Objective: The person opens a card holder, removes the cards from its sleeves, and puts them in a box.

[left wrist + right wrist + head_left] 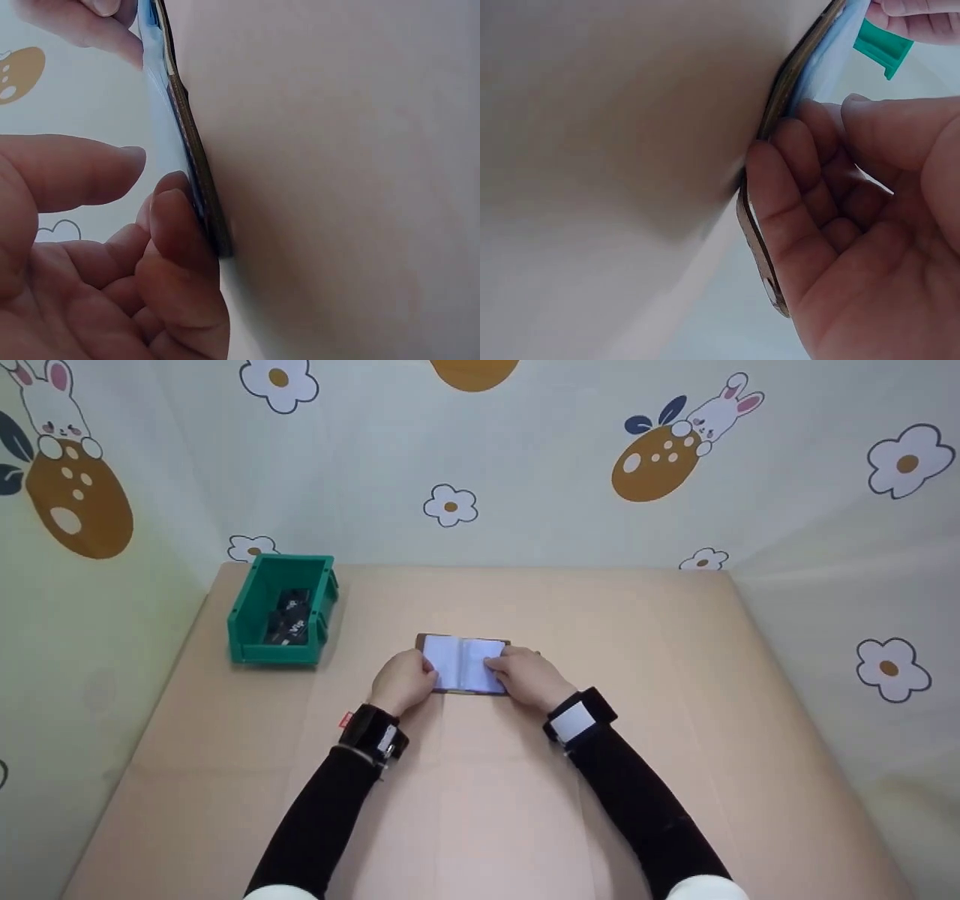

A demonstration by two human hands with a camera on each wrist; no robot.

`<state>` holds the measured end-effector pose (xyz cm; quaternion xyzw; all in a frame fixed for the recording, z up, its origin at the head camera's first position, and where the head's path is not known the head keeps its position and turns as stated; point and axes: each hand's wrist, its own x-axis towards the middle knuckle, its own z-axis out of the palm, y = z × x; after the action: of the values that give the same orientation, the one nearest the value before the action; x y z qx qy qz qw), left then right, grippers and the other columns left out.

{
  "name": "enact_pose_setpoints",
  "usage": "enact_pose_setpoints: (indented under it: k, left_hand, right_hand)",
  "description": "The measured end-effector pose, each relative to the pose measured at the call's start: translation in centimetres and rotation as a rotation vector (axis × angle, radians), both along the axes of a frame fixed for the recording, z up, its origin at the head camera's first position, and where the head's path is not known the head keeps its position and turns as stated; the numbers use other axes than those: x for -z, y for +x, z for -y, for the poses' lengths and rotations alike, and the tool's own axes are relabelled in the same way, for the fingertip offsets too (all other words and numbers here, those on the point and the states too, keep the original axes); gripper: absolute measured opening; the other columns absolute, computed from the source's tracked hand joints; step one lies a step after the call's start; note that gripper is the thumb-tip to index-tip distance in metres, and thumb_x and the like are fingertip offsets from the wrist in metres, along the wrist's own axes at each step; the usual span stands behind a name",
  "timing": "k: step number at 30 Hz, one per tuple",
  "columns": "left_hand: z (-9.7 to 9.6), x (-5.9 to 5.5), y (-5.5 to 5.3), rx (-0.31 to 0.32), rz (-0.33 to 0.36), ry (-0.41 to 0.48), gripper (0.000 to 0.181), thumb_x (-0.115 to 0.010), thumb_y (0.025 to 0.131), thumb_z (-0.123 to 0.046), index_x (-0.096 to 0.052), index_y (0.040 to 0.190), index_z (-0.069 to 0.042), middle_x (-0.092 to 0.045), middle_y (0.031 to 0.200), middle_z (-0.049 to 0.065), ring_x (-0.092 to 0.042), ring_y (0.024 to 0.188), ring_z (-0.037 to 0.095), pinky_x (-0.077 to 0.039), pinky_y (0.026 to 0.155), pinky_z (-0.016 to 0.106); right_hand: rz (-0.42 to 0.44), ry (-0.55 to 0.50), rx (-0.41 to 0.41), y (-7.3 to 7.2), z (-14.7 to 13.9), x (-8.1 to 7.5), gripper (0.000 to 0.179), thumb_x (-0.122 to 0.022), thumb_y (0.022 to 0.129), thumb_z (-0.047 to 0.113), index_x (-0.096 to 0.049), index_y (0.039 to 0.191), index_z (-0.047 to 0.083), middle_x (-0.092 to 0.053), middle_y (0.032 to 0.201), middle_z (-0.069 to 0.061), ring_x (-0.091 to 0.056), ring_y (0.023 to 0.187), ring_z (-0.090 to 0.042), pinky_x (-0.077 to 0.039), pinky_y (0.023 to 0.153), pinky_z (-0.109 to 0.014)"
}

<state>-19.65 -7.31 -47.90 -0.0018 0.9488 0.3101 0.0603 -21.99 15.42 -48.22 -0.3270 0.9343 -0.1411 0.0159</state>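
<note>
A small card holder (463, 664) with a brown cover and pale, see-through sleeves lies spread open between my hands at the middle of the table. My left hand (405, 681) grips its left edge, the thumb over the sleeves. In the left wrist view the curled fingers (176, 232) bear on the brown cover's edge. On the opposite side my right hand (529, 676) holds the right edge, with the thumb (496, 664) on the sleeve. A brown strap (761, 255) with a round snap sticks out past the right fingers in the right wrist view.
At the table's back left stands a green bin (274, 654) holding several dark packets (291, 617) with white lettering. A beige cover (480, 810) spreads over the tabletop. Patterned cloth (525, 450) hangs behind and at both sides.
</note>
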Motion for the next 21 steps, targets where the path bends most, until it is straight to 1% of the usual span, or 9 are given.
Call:
enact_pose_setpoints:
  k: [5,13,15,18,21]
  left_hand:
    - [0.0,0.0,0.0,0.001,-0.002,-0.005,0.015,-0.064,0.088,-0.015,-0.069,0.088,-0.001,-0.067,0.088,0.010,-0.062,0.081,0.027,-0.050,0.075,0.041]
    - [0.0,0.0,0.1,0.005,0.003,0.000,0.015,-0.064,0.088,-0.015,-0.070,0.088,-0.001,-0.068,0.088,0.010,-0.062,0.079,0.027,-0.050,0.075,0.041]
    - [0.1,-0.1,0.1,0.006,-0.005,0.000,0.015,-0.064,0.088,-0.015,-0.070,0.087,-0.001,-0.067,0.087,0.010,-0.062,0.079,0.026,-0.050,0.074,0.041]
    - [0.2,0.0,0.1,0.014,-0.022,0.000,0.015,-0.063,0.087,-0.014,-0.070,0.085,-0.002,-0.068,0.086,0.010,-0.062,0.077,0.026,-0.050,0.073,0.041]
    - [0.2,0.1,0.2,0.025,-0.033,0.002,0.016,-0.065,0.086,-0.018,-0.069,0.085,-0.002,-0.067,0.084,0.008,-0.061,0.075,0.025,-0.050,0.071,0.041]
  right_hand:
    - [0.017,0.002,0.026,0.1,-0.8,-0.1,0.028,-0.056,0.098,0.004,-0.068,0.123,0.003,-0.066,0.099,-0.015,-0.061,0.089,-0.027,-0.050,0.081,-0.040]
    - [-0.013,0.021,0.025,0.4,-1.3,-0.1,0.028,-0.057,0.097,0.005,-0.068,0.123,0.003,-0.067,0.101,-0.016,-0.064,0.094,-0.031,-0.051,0.084,-0.043]
    - [-0.022,0.025,0.015,0.4,-1.1,-0.2,0.027,-0.056,0.097,0.004,-0.069,0.122,0.004,-0.067,0.099,-0.015,-0.064,0.093,-0.031,-0.051,0.083,-0.043]
    - [-0.041,0.037,-0.007,0.5,-0.6,-0.3,0.026,-0.057,0.097,0.005,-0.070,0.119,0.005,-0.065,0.094,-0.013,-0.063,0.087,-0.029,-0.051,0.077,-0.042]
    - [-0.043,0.045,-0.018,0.6,0.0,-0.2,0.027,-0.058,0.097,0.006,-0.070,0.121,0.007,-0.064,0.091,-0.013,-0.062,0.083,-0.029,-0.051,0.073,-0.041]
